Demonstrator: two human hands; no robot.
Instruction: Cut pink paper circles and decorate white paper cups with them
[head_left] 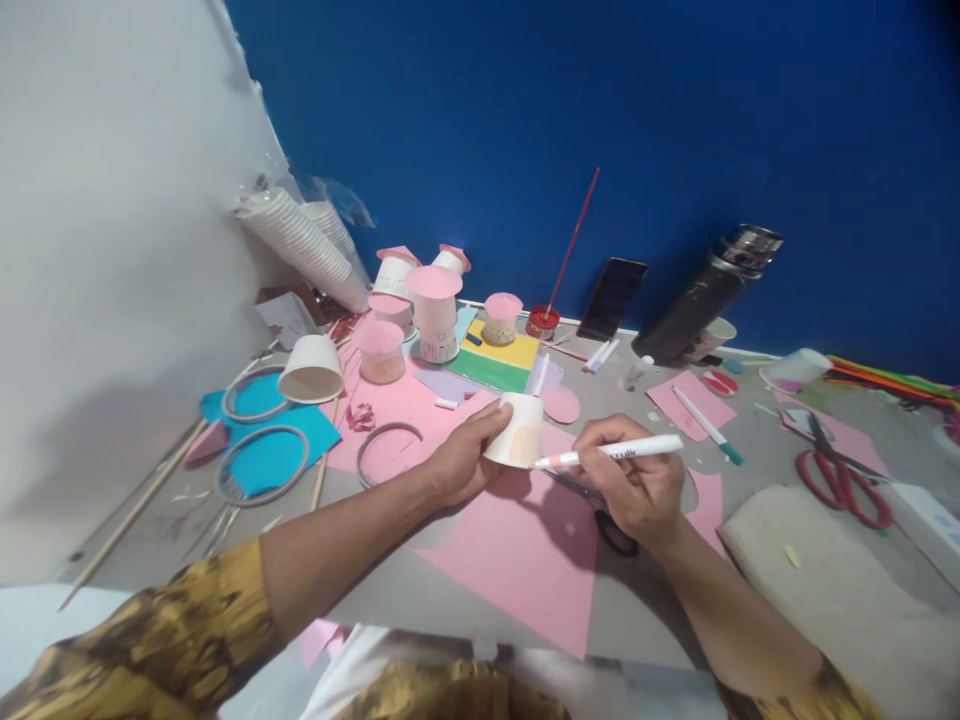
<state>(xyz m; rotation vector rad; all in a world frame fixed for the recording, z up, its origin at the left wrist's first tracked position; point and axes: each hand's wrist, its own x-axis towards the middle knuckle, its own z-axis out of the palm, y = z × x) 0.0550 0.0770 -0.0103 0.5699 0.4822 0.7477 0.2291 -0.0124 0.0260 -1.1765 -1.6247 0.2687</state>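
Note:
My left hand grips a white paper cup, turned upside down, by its left side. A pale peach patch of colour shows on the cup's front right. Between the fingers of my right hand is a white marker pen, its tip at the cup's lower right rim. Whether the tip touches the cup I cannot tell. Beneath both hands lies a sheet of pink paper. Black-handled scissors rest under my right hand, partly hidden by it.
Behind stand several cups with pink paper tops, near a loose cup and stacked cups. Grey rings lie on blue paper at left. Toward the right are a black flask, a phone and red-handled scissors.

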